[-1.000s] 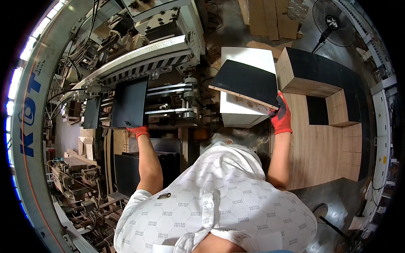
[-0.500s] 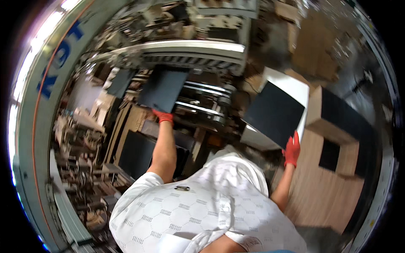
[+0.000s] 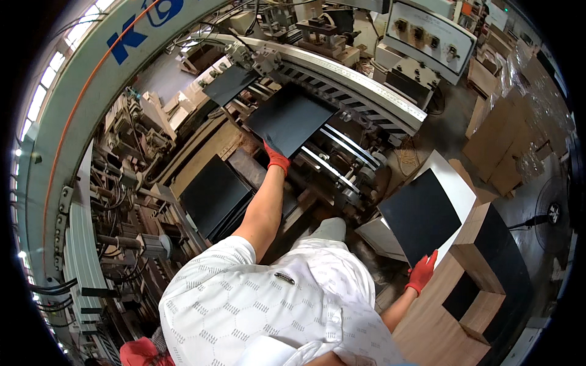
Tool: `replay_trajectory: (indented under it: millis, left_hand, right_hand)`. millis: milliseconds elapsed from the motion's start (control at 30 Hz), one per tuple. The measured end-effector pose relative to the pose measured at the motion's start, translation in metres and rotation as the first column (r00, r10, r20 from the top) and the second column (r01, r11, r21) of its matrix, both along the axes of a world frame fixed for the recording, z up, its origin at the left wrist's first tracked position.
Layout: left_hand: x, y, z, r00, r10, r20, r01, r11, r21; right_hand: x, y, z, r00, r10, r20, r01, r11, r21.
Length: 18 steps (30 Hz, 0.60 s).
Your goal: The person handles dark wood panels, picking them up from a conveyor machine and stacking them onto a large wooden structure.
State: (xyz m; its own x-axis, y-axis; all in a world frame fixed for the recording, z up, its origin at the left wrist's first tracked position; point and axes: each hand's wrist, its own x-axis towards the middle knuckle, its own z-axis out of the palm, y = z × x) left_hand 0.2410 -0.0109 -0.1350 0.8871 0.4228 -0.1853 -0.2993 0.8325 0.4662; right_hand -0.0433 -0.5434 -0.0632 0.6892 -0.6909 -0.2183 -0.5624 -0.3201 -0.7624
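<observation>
A black rectangular panel (image 3: 293, 116) lies across the machine's metal rails. My left hand (image 3: 278, 160), in a red glove, is closed on its near edge; some fingers are hard to see against the dark surface. At the right, another black panel (image 3: 421, 213) rests on a white panel (image 3: 455, 177), turned at an angle to it. My right hand (image 3: 421, 272), also gloved in red, touches the near corner of that black panel with its fingers stretched along the edge. Below my left arm's far side sits a stack of black panels (image 3: 217, 192).
A striped machine beam (image 3: 348, 79) crosses beyond the rails, and a control box (image 3: 430, 36) stands behind it. A wood-grain and black cabinet piece (image 3: 482, 268) is by my right arm. Cardboard (image 3: 500, 140) and a fan (image 3: 549, 213) are farther right. Red cloth (image 3: 143, 354) shows at lower left.
The view has swung left and up, so the scene sits lower and farther right. Both hands stay at their panels; I cannot tell whether either panel has shifted.
</observation>
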Motion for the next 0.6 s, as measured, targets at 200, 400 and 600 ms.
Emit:
replay_trajectory:
  millis: [200, 400, 600]
  left_hand:
    - [0.0, 0.003, -0.004, 0.998, 0.047, -0.036, -0.045, 0.998, 0.051]
    - [-0.003, -0.012, 0.012, 0.996, 0.024, -0.084, -0.024, 1.0, 0.002]
    - [-0.003, -0.01, 0.013, 0.999, 0.047, -0.027, -0.046, 0.999, 0.026]
  right_hand:
    - [-0.003, -0.014, -0.027, 0.999, -0.052, 0.009, 0.049, 0.981, 0.187]
    - [-0.018, -0.033, -0.079, 0.926, -0.226, 0.303, 0.012, 0.82, 0.572]
    - [-0.016, -0.009, -0.052, 0.927, -0.254, 0.275, 0.092, 0.867, 0.489]
